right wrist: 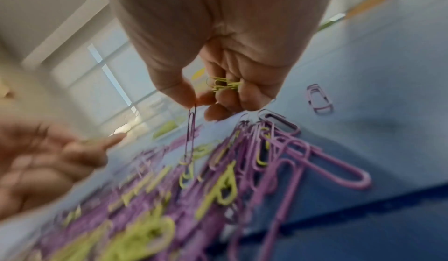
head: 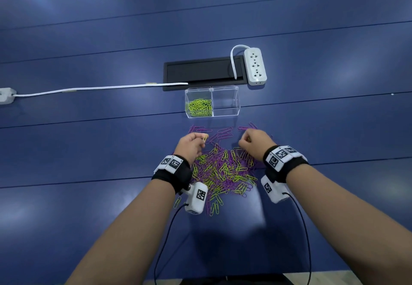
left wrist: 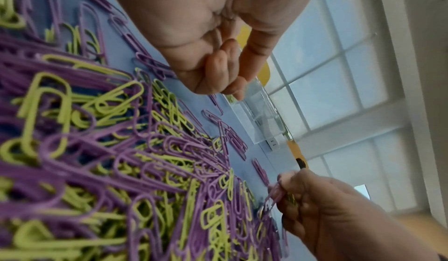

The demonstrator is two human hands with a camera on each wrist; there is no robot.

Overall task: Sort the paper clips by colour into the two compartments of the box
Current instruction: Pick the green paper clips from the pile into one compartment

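A clear two-compartment box (head: 236, 104) stands beyond the pile; green clips (head: 199, 107) fill its left compartment, and its right compartment (head: 225, 103) shows no clips. A mixed pile of purple and green paper clips (head: 223, 170) lies between my wrists, with loose purple clips (head: 224, 132) spread towards the box. My left hand (head: 201, 141) pinches one green clip (head: 205, 137) above the pile's far left. My right hand (right wrist: 201, 102) pinches a dangling purple clip (right wrist: 191, 131) between thumb and forefinger and keeps a few green clips (right wrist: 225, 85) in its curled fingers.
Behind the box a black cable hatch (head: 204, 73) is set into the blue table (head: 89, 151). A white power strip (head: 255, 66) lies at its right end. A white cable (head: 100, 88) runs left to an adapter (head: 6, 95).
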